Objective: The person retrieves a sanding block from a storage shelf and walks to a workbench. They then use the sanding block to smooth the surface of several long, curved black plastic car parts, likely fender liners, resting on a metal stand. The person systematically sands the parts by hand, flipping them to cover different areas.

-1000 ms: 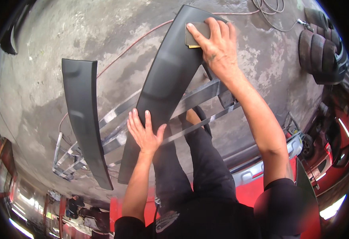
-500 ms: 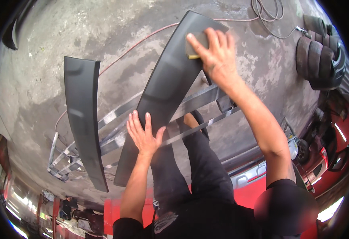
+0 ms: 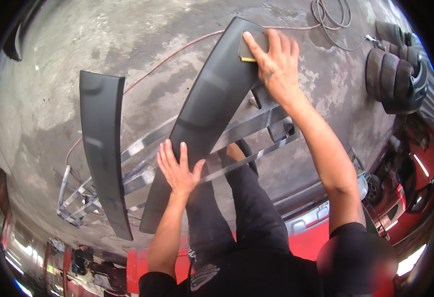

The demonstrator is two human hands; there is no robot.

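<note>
1. Currently, right hand (image 3: pixel 279 69): laid over a grey pad (image 3: pixel 245 52), thumb stretched along its face, the four fingers side by side to the right. Pad's right part covered by this hand; where the fingertips bear, I cannot tell.
2. Grey pad, yellow lower edge: flat against the long dark panel (image 3: pixel 204 99), near its far end. The panel's far right corner is partly behind my fingers.
3. Left hand (image 3: pixel 180 173): flat on the same panel, fingers extended, thumb splayed out right; nothing pinched.
4. Long dark panel: slanting from under my right hand, beneath my left, to an end just left of my left wrist; strip under the left hand concealed.
5. Second dark panel (image 3: pixel 103 143): left of my left hand, apart from the first, untouched.
6. Metal frame (image 3: pixel 246 123): rails between my hands, passing behind both panels; their points of contact hidden.
7. Thin reddish hose (image 3: pixel 177 52): on the floor beyond my left hand, its middle stretch lost behind the first panel.
8. Dark, tyre-like stack (image 3: pixel 390 74): well right of my right hand; exact kind hard to make out.
</note>
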